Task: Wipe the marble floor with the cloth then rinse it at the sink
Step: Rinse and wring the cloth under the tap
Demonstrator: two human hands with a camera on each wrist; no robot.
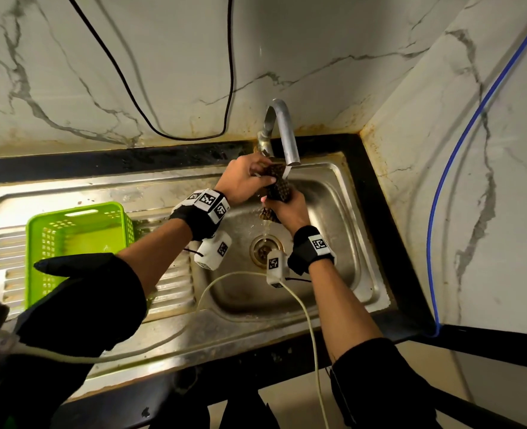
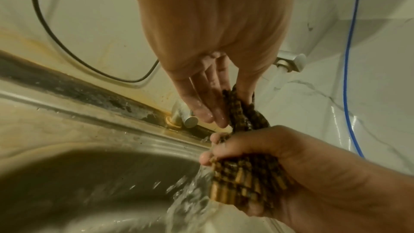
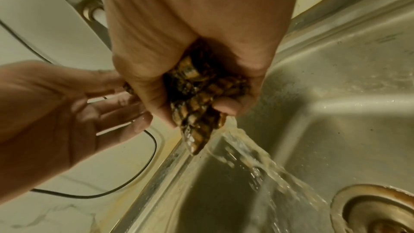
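The wet brown-and-tan checked cloth (image 1: 277, 184) (image 2: 243, 180) (image 3: 197, 98) hangs under the steel tap (image 1: 282, 128), above the sink basin (image 1: 330, 218). My left hand (image 1: 245, 178) (image 2: 208, 50) pinches the cloth's upper end between thumb and fingers, the other fingers fairly straight. My right hand (image 1: 288, 209) (image 2: 275, 150) (image 3: 190, 38) grips the lower part in a fist. Water (image 3: 257, 162) runs out of the cloth's bottom end and falls toward the drain (image 1: 263, 248) (image 3: 378, 208).
A green plastic basket (image 1: 76, 239) stands on the ribbed drainboard at the left. A black cable (image 1: 175, 136) loops along the marble back wall and a blue hose (image 1: 441, 187) runs down the right wall. A white cord (image 1: 305, 320) trails from my right wrist across the sink's front edge.
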